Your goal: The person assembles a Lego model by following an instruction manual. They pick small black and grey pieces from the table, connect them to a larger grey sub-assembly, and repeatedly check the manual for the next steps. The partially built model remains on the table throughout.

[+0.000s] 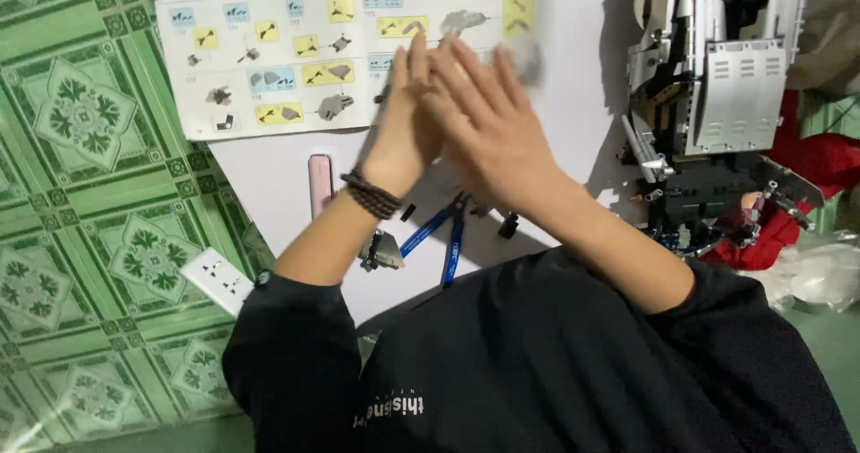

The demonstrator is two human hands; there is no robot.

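Observation:
My left hand [403,126], with a dark beaded bracelet at the wrist, and my right hand [497,121] are pressed palm to palm above a white board [582,103]. Their fingers are stretched out and blurred, and nothing shows between them. Behind the hands lies an open instruction booklet [269,59] with pictures of building steps. Below the hands on the board are blue-handled cutters [445,236], a small grey built part [383,250] and two small black pieces [509,226].
A large grey, white and black brick-built model [708,103] stands at the board's right. A pink phone [320,182] lies left of my wrists. A white socket strip [218,279] rests on the green patterned floor. Red cloth [811,162] and a plastic bag [824,274] are at far right.

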